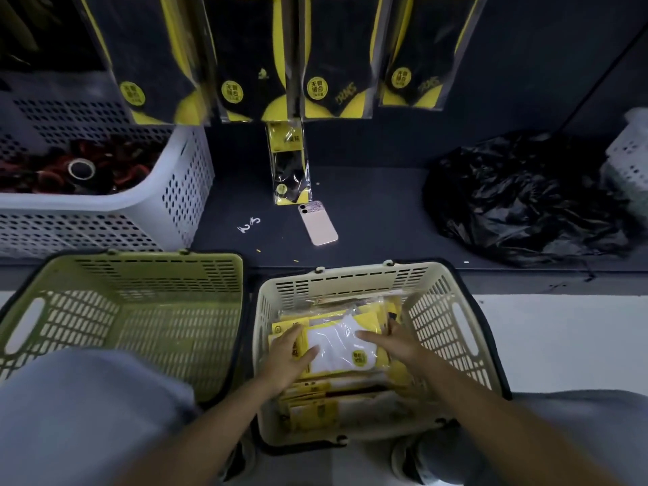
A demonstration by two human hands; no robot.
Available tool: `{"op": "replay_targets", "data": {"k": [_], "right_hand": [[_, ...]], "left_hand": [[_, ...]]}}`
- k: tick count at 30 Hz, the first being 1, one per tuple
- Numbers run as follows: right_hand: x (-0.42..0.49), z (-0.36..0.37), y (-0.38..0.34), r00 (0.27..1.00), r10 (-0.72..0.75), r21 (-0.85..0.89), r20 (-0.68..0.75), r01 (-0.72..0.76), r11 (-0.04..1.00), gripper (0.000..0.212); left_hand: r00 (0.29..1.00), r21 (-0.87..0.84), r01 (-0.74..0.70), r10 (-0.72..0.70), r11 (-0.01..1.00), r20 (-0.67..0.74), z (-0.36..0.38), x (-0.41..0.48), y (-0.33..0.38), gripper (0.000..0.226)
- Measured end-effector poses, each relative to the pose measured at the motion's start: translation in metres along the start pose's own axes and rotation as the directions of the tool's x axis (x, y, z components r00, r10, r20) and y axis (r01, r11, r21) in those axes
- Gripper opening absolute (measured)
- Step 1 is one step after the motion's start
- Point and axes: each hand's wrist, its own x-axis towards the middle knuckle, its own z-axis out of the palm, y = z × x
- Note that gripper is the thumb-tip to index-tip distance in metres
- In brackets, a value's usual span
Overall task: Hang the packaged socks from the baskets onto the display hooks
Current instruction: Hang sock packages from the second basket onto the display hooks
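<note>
A cream basket [452, 292] in front of me holds several yellow-carded sock packs. Both hands are inside it on the top pack of white socks [338, 347]. My left hand [289, 356] grips that pack's left edge, thumb on top. My right hand [391, 343] lies on its right side, fingers spread over the plastic. A green basket [157, 275] to the left shows nothing inside. Packs of black socks [252, 64] hang in a row above on the dark display wall. One more black sock pack [289, 163] leans against the wall on the ledge.
A pink phone [318, 224] lies on the dark ledge, beside small white hooks [249, 224]. A white perforated crate [175, 191] with red-black items stands left. A black plastic bag [526, 198] and another white crate [631, 152] sit right. My knees frame the baskets.
</note>
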Motion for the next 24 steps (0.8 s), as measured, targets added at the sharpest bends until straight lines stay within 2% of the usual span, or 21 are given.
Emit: {"op": "replay_targets", "data": {"k": [2, 5, 7, 11, 13, 15, 16, 18, 20, 22, 24], "right_hand": [[-0.007, -0.002, -0.012, 0.999, -0.044, 0.053, -0.017, 0.045, 0.998, 0.094], [-0.021, -0.015, -0.040, 0.981, -0.188, 0.169, -0.047, 0.193, 0.967, 0.042], [-0.033, -0.029, -0.063, 0.962, -0.249, 0.257, -0.113, 0.270, 0.928, 0.027], [-0.059, -0.062, -0.100, 0.923, -0.269, 0.467, -0.275, 0.373, 0.802, 0.033], [-0.070, -0.072, -0.112, 0.907, -0.291, 0.566, -0.306, 0.419, 0.710, 0.026], [-0.080, -0.074, -0.124, 0.902, -0.314, 0.625, -0.296, 0.431, 0.651, 0.033], [-0.082, -0.073, -0.128, 0.902, -0.325, 0.652, -0.283, 0.430, 0.625, 0.041], [-0.087, -0.068, -0.136, 0.903, -0.364, 0.710, -0.229, 0.411, 0.572, 0.055], [-0.094, -0.064, -0.142, 0.894, -0.415, 0.715, -0.169, 0.401, 0.573, 0.060], [-0.100, -0.064, -0.148, 0.871, -0.450, 0.653, -0.198, 0.459, 0.602, 0.064], [-0.102, -0.072, -0.157, 0.819, -0.447, 0.472, -0.360, 0.573, 0.670, 0.076]], "left_hand": [[0.997, -0.085, 0.001, -0.008, 0.996, -0.074, -0.003, 0.003, 0.008, 0.069], [0.966, -0.421, 0.054, -0.154, 0.905, -0.207, -0.013, 0.007, 0.029, 0.066], [0.943, -0.558, 0.047, -0.221, 0.828, -0.249, -0.024, 0.008, 0.043, 0.068], [0.913, -0.705, -0.089, -0.225, 0.704, -0.340, -0.059, 0.008, 0.077, 0.088], [0.935, -0.782, -0.123, -0.193, 0.612, -0.298, -0.077, 0.005, 0.101, 0.098], [0.978, -0.871, -0.123, -0.091, 0.476, -0.188, -0.089, 0.002, 0.128, 0.098], [0.990, -0.904, -0.118, -0.016, 0.411, -0.137, -0.094, 0.001, 0.142, 0.090], [0.988, -0.929, -0.123, 0.127, 0.348, -0.083, -0.100, 0.001, 0.172, 0.069], [0.974, -0.935, -0.167, 0.200, 0.313, -0.107, -0.103, 0.003, 0.196, 0.056], [0.964, -0.910, -0.241, 0.190, 0.336, -0.185, -0.109, 0.007, 0.211, 0.043], [0.950, -0.854, -0.312, 0.165, 0.416, -0.266, -0.121, 0.006, 0.221, 0.030]]}}
